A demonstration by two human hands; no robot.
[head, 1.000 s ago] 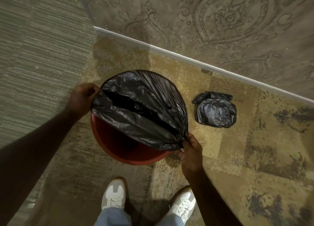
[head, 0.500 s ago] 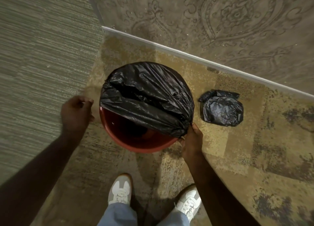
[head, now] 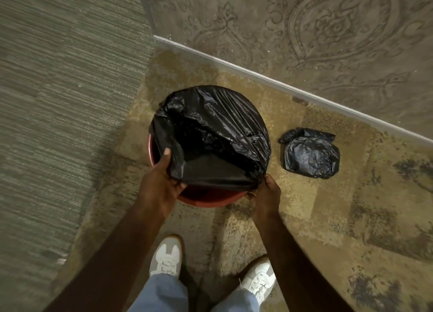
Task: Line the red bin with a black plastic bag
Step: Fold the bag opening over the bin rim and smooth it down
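A round red bin (head: pixel 210 199) stands on the carpet in front of my feet. A black plastic bag (head: pixel 218 128) is draped over its far and right rim, and its open mouth shows a dark inside. My left hand (head: pixel 161 182) grips the bag's near-left edge by the rim, thumb on top. My right hand (head: pixel 267 189) pinches the bag's edge at the near-right rim. The bag's near edge is stretched taut between both hands, just inside the near red rim, which remains bare.
A crumpled black bag bundle (head: pixel 311 154) lies on the carpet right of the bin. A white baseboard (head: pixel 281 84) runs along the patterned wall behind. A textured grey wall (head: pixel 58 100) stands on the left. My white shoes (head: pixel 166 257) are below the bin.
My left hand, off the bag half a second ago, has moved right and taken hold of the bag's near-left edge. The near edge has been pulled toward me, covering more of the bin's mouth.
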